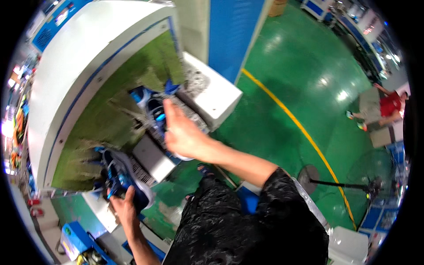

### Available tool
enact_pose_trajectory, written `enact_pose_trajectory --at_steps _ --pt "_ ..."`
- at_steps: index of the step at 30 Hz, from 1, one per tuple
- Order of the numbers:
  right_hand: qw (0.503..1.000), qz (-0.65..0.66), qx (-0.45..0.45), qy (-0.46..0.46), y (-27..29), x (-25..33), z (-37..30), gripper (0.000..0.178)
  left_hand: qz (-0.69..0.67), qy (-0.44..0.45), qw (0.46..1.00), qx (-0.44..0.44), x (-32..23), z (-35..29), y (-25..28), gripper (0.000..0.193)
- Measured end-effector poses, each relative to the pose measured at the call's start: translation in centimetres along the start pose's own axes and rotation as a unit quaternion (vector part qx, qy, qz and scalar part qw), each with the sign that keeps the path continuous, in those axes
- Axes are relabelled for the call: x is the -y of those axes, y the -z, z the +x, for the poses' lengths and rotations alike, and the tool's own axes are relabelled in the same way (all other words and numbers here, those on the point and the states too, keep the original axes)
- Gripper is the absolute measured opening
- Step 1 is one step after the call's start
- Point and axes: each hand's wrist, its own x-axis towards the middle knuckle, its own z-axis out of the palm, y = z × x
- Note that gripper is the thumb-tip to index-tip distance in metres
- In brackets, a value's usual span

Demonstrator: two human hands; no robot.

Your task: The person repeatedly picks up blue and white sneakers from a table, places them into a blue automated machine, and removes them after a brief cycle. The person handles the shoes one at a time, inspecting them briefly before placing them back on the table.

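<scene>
My left hand (126, 205) grips a dark blue sneaker (118, 170) with a white sole and bright blue lacing, its thumb along the heel end. A second blue sneaker (152, 105) is in my right hand (180, 132), fingers stretched forward along its side; part of the shoe is hidden behind that hand. Both toes point away from me toward the slit green curtain (106, 97) of a white machine (84, 48). Between the shoes stands a light grey block (153, 157) at the machine's front.
A white ledge (223, 104) juts out right of the curtain, beside a blue panel (232, 35). A pedestal fan (373, 186) stands on the green floor (282, 57) near a yellow line (289, 114). Far right, a person in a red shirt (389, 106) is seated. Lower left is a blue machine (77, 240).
</scene>
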Motion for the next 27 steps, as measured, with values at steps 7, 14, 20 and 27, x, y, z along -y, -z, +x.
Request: enact_pose_trajectory --at_steps 7,14,20,27 --pt "0.999 -0.018 0.031 0.007 0.0 0.5 1.1 0.070 0.008 0.029 0.999 0.036 1.7 1.8 1.9 0.066" --pt "0.947 -0.048 0.011 0.318 2.4 -2.7 4.2 0.030 0.282 -0.262 0.904 0.186 -1.4 4.7 5.0 0.053" --pt "0.947 -0.119 0.073 0.291 1.2 -2.2 7.1 0.032 0.384 -0.325 0.862 0.060 -2.1 6.0 4.2 0.027" --pt "0.953 -0.069 0.045 0.293 3.8 -4.2 9.9 0.028 0.302 -0.264 0.903 0.151 -3.9 7.4 2.4 0.034"
